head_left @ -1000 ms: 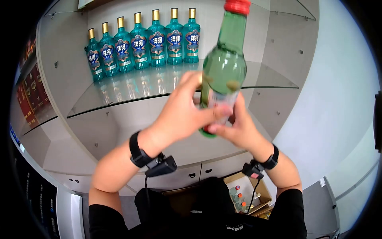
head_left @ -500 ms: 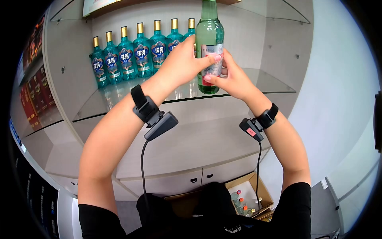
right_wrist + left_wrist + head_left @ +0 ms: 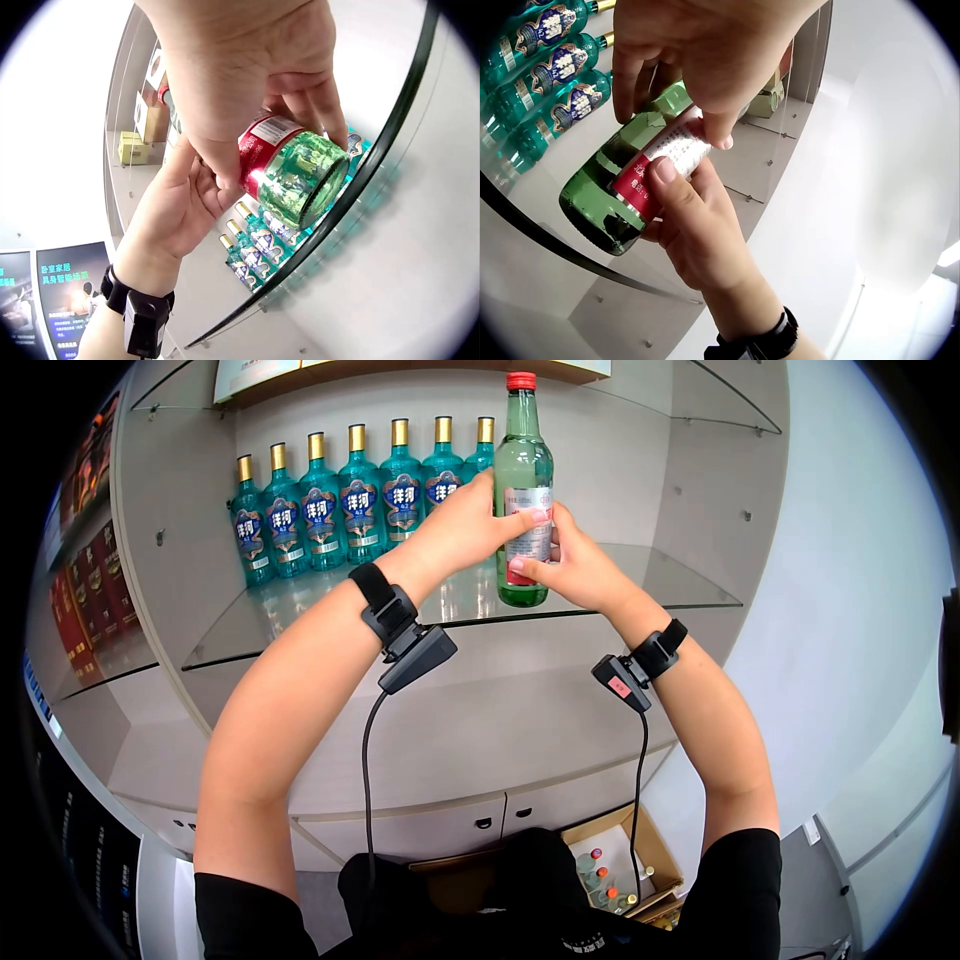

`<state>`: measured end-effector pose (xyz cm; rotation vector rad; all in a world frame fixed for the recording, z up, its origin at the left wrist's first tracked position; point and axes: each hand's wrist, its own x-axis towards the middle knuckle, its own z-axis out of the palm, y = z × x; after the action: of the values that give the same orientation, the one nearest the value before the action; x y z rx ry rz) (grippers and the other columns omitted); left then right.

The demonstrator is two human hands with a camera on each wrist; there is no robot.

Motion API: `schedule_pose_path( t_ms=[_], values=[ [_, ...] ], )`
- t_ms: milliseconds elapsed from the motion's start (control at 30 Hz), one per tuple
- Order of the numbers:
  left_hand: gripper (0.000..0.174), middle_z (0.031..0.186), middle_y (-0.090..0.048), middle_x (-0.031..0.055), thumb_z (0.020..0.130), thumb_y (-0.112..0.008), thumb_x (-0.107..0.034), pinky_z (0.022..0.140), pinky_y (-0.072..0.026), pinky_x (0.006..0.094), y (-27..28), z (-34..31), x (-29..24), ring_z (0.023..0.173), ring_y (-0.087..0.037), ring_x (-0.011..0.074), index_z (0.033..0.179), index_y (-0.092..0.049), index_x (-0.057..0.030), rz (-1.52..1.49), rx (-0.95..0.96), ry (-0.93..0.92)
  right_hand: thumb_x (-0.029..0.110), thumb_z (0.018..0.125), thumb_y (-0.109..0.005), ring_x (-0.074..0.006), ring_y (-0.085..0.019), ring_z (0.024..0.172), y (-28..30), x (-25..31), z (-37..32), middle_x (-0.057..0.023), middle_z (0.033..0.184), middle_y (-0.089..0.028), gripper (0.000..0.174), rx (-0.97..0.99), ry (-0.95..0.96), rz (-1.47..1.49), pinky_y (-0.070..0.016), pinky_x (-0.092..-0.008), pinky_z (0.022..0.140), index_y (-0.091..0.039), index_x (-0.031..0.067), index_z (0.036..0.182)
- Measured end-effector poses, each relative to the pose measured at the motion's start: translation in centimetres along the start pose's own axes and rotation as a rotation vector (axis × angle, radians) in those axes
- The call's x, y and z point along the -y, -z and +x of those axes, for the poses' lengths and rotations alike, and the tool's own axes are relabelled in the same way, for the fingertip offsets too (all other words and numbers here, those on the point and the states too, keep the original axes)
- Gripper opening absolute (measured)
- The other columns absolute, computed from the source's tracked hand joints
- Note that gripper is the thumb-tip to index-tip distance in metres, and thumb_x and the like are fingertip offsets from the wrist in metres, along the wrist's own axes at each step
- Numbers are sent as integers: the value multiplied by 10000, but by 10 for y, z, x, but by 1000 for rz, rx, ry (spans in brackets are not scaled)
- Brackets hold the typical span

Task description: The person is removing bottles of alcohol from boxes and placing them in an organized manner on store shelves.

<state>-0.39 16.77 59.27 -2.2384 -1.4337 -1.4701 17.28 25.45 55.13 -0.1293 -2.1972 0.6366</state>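
Note:
A green glass bottle (image 3: 527, 460) with a red cap and a silver-and-red label stands upright between both hands in the head view. My left hand (image 3: 462, 525) grips its left side, the thumb across the label. From the right, my right hand (image 3: 588, 568) holds it lower down, its thumb near the red band of the label. The bottle's base overlaps the front edge of the glass shelf (image 3: 640, 585). In the left wrist view the lower bottle (image 3: 604, 199) shows both thumbs on the label. Fingers behind the bottle are partly hidden in the head view.
Several teal bottles (image 3: 360, 510) with gold caps line the left of the same shelf. Above them is a wooden ledge (image 3: 420, 372). On the floor, a cardboard box (image 3: 650, 840) holds several bottles. Side panels and a white wall (image 3: 790, 660) flank the cabinet at right.
The green bottle has gone from tilted and close to the head camera to upright at the shelf's front edge. Both arms have reached forward, still holding it. The last half second shows little movement.

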Motion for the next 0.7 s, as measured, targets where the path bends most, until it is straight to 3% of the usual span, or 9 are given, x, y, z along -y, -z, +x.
schedule_pose_path(
  t_ms=[400,500,567,700],
  values=[
    [638,1170,-649,241,886,-734,-401,874,-549,393,-8,8,11,1044,-686,339,1256,-525,75,80,39,10,288,878,-772,-277,-600,1174,-2,-15,3,-208,1265,-572,783,8,-63,-2,-494,-383,991,-301,-38,1411],
    [622,1151,-665,236,869,-752,-373,892,-543,396,-8,4,8,1048,-683,342,1249,-528,65,49,16,-8,312,872,-779,-275,-603,1159,0,-14,8,-206,1247,-574,776,3,-115,-47,-493,-382,991,-319,-44,1386],
    [615,1152,-671,233,844,-772,-335,908,-535,399,-8,1,6,1054,-679,352,1258,-528,48,16,9,-18,297,851,-790,-270,-605,1148,4,-7,12,-202,1226,-580,773,48,-274,-83,-490,-384,1000,-330,-37,1374],
    [593,1140,-674,237,837,-774,-314,902,-536,400,-8,3,11,1050,-679,353,1241,-539,51,34,-18,-35,232,817,-789,-306,-606,1155,10,5,22,-257,1300,-523,844,65,-183,-134,-494,-395,1004,-280,-76,1415]
  ],
)
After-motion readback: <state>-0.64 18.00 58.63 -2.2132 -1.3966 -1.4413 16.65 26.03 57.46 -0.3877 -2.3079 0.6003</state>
